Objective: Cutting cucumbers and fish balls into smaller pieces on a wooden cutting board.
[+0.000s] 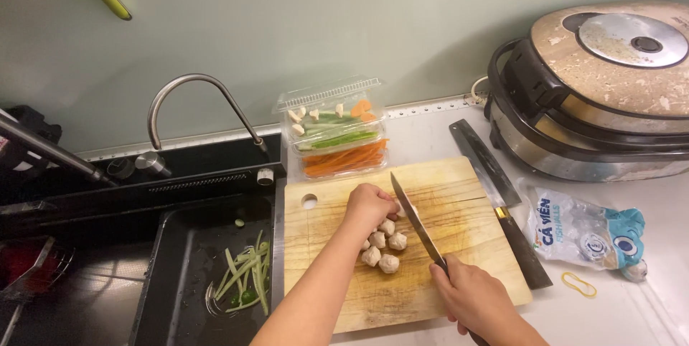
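A wooden cutting board (459, 195) lies on the white worktop (646, 303), and a little heap of pale round fish balls (382, 245) sits near the middle of it. The left hand (369, 206) is on the far side of the heap, with its fingers curled down onto the top ball, touching it. The right hand (474, 299) is on the near side, to the right of the heap, closed tight around the dark handle of a kitchen knife (416, 220). The thin blade slants up and away from that hand, with its tip beside the left hand's fingers and its edge just right of the balls. So the balls lie between the two hands, right under the left one and a bit away from the right one. A big cleaver (495, 195) rests along the right edge of the board. Beside it is a crumpled plastic bag (585, 235), and a yellow rubber band (578, 284) is near the bag. Behind the board stands a clear box of cut vegetables (337, 138), orange and green. A large cooker (596, 87) fills the right corner. To the left is a black sink (179, 274) with green peels (244, 278) inside, under a curved tap (201, 102).
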